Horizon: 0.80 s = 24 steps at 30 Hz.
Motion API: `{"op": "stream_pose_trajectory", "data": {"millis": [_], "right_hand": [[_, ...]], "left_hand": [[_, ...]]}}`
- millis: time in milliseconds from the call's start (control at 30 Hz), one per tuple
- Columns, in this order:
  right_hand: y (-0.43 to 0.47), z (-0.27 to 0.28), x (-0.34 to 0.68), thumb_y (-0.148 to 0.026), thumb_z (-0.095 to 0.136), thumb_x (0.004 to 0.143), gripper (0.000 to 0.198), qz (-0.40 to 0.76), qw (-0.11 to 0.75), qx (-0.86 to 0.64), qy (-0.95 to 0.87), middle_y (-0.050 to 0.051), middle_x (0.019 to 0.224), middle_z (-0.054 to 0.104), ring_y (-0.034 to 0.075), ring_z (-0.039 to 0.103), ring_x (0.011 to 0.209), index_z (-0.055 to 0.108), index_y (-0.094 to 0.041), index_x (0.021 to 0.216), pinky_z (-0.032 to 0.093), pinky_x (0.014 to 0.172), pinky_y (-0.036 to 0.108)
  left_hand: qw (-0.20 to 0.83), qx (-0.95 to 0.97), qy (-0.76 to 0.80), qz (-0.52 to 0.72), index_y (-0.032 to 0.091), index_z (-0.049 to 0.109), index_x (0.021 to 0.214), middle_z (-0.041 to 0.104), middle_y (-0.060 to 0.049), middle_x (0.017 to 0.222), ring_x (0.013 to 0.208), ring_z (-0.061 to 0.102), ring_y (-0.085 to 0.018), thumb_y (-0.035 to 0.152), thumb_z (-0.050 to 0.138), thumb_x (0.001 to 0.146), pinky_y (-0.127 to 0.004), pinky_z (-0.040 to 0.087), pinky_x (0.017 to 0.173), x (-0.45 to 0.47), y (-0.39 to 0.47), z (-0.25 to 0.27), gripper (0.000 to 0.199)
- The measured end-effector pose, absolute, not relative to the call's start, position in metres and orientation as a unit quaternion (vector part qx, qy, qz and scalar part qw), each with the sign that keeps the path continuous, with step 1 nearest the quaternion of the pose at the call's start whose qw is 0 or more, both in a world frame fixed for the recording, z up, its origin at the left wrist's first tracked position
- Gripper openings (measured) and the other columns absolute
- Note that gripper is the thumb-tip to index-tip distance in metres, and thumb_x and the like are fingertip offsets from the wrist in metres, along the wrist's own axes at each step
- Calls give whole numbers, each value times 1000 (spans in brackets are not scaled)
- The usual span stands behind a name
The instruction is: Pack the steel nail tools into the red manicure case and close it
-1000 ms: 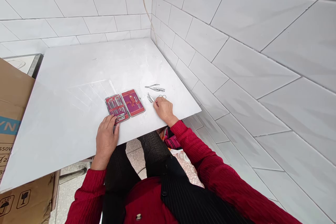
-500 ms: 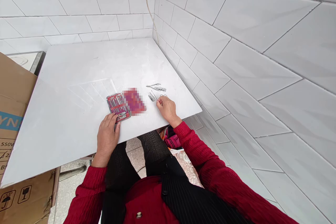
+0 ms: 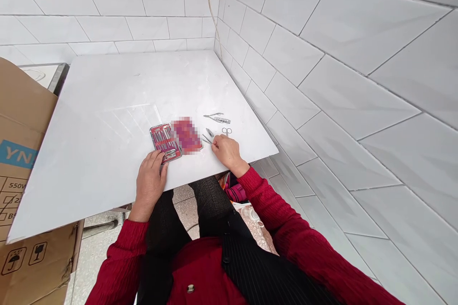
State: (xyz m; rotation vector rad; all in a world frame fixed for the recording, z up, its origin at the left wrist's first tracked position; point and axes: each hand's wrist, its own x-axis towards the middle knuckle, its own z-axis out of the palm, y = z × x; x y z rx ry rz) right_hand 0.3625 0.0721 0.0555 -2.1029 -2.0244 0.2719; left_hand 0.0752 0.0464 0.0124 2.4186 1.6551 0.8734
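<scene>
A manicure set case [image 3: 166, 142] lies opened on the white table, with a red lining and several slim metal tools in its left half. Its right half is pixelated. My left hand [image 3: 152, 176] grips the near left corner, fingers over the edge and thumb alongside. Just right of the case, my right hand [image 3: 228, 152] pinches a thin metal tool [image 3: 206, 139] whose tip points up and left; its exact kind is too small to tell. Beyond that hand lie a small nail clipper [image 3: 209, 132], scissors [image 3: 226, 131], cuticle nippers [image 3: 213, 116] and a larger nail clipper [image 3: 222, 120].
The white table [image 3: 107, 162] meets tiled walls [image 3: 286, 62] at the back and right. Cardboard boxes [image 3: 21, 119] stand at its left. A cable [image 3: 211, 5] runs down the corner. Below the near edge is a pink item [image 3: 236, 193].
My right hand has shifted slightly with the thin tool, now held lower and tilted more to the left, toward the case. More of the scissors shows. My left hand stays on the case.
</scene>
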Motion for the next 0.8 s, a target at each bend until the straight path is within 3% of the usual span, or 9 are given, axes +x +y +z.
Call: {"op": "stream_pose_trajectory", "data": {"millis": [233, 433, 633, 800], "right_hand": [[86, 70, 347, -33, 60, 102, 21, 79, 67, -681, -725, 11, 117, 71, 25, 68, 102, 72, -20, 114, 45, 77, 32], [101, 73, 342, -16, 58, 97, 17, 104, 57, -652, -749, 9, 105, 74, 22, 68, 92, 74, -19, 91, 40, 74, 30], [128, 75, 355, -19, 61, 91, 10, 234, 249, -629, -698, 0, 82, 72, 16, 66, 74, 71, -18, 92, 46, 72, 27], [161, 65, 347, -21, 58, 87, 10, 401, 384, -570, -605, -4, 70, 63, 14, 61, 60, 66, -18, 94, 52, 60, 26]], "left_hand": [[46, 788, 542, 289, 18, 61, 134, 63, -17, 143, 139, 53, -35, 38, 41, 105, -56, 44, 116, 74, 46, 10, 41], [44, 789, 541, 286, 15, 61, 134, 62, -18, 145, 139, 53, -36, 38, 41, 105, -56, 43, 118, 73, 46, 8, 42], [47, 789, 542, 285, 14, 61, 134, 62, -19, 145, 140, 52, -36, 39, 40, 105, -56, 42, 118, 73, 45, 8, 44], [49, 788, 547, 279, 14, 61, 136, 61, -19, 146, 141, 52, -35, 36, 41, 104, -56, 43, 118, 73, 45, 8, 43]]}}
